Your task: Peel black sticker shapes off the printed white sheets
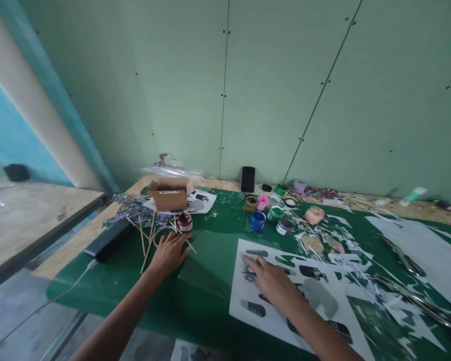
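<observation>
"Right hand (272, 281)?"
"One, fingers loosely extended — laid on the printed sheet (274, 318)."
"Left hand (170, 253)?"
"One, over wooden sticks (147, 250), beside dark red jar (184, 222) and tape roll (155, 235) — whether gripping, cannot tell."
"Sheet's location?"
"Green-covered table (203, 286), near side, right of centre; blue paint jar (257, 221) behind, paper scraps (394, 311) to the right."

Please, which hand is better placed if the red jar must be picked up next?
Probably the left hand: it is close to the red jar, while the right hand is farther away, over the printed sheet.
</observation>
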`<state>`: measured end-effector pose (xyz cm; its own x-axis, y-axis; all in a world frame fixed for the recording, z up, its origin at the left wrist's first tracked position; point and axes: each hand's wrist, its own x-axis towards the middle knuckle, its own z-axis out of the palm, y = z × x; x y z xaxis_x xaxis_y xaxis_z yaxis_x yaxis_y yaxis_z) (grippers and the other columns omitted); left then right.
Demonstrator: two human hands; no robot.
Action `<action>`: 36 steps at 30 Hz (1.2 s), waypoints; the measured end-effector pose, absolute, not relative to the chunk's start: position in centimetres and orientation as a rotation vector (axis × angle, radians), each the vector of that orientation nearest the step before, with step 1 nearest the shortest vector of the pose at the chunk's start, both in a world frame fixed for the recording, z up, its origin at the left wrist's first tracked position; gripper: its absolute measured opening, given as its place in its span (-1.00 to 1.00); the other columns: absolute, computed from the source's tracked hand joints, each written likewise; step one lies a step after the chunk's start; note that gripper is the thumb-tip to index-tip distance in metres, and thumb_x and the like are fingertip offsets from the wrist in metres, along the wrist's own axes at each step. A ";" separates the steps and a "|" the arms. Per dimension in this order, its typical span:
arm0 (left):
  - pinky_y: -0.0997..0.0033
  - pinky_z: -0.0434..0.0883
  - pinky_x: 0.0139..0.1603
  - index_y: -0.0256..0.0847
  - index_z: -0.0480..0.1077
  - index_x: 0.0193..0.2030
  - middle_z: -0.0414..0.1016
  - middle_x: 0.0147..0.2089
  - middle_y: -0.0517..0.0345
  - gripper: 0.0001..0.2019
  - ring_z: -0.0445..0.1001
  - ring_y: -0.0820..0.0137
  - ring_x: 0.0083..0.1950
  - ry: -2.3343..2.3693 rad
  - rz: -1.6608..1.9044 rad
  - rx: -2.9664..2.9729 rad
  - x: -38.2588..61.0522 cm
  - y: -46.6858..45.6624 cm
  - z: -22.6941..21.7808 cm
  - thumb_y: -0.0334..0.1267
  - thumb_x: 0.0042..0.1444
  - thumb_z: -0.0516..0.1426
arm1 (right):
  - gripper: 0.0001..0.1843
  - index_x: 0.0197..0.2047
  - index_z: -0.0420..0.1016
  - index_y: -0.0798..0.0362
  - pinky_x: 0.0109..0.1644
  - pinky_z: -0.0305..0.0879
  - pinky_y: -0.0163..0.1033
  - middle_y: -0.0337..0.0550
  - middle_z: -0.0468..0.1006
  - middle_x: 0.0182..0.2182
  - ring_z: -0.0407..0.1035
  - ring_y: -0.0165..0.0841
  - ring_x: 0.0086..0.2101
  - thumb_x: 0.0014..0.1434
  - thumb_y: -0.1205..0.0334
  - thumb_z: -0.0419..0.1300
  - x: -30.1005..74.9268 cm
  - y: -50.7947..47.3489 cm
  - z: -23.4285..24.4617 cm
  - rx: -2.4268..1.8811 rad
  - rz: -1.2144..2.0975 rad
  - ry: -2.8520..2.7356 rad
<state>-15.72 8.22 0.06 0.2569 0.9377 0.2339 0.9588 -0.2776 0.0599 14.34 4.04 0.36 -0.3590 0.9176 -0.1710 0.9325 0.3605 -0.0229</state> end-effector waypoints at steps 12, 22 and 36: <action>0.07 0.23 0.03 -0.14 0.46 -0.17 0.52 -0.09 0.04 -0.80 0.38 0.09 0.03 -1.959 -0.338 -2.118 -19.0 7.5 0.2 -0.32 0.19 0.01 | -0.45 0.30 0.16 -0.03 -0.27 0.36 -0.30 0.02 0.40 -0.03 0.44 -0.27 -0.20 0.25 0.25 0.07 8.4 4.5 -0.3 1.620 -0.037 2.735; 0.15 0.31 0.04 -0.33 0.26 0.04 0.45 0.01 -0.16 -0.54 0.39 0.04 0.08 -2.165 -0.841 -1.956 -14.7 12.4 1.2 -0.17 0.04 0.20 | -0.51 0.25 0.26 0.02 -0.15 0.39 -0.21 0.03 0.41 -0.03 0.44 -0.20 -0.14 0.26 0.20 0.06 6.1 5.0 -1.0 1.674 -0.121 2.695; 0.23 0.39 0.01 -0.14 0.11 0.17 0.48 0.02 0.02 -0.33 0.47 0.20 0.03 -2.084 -1.439 -2.282 -14.7 11.0 1.8 -0.24 -0.09 0.27 | -0.52 0.27 0.22 -0.02 -0.15 0.38 -0.19 0.05 0.43 -0.05 0.44 -0.22 -0.14 0.29 0.17 0.02 3.1 6.3 0.0 1.601 -0.140 2.725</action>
<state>-14.68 10.97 1.76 -0.0841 0.9155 0.3935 0.6924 -0.2303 0.6838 3.07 6.33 -0.02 -0.4873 0.8729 -0.0260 0.8709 0.4836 -0.0872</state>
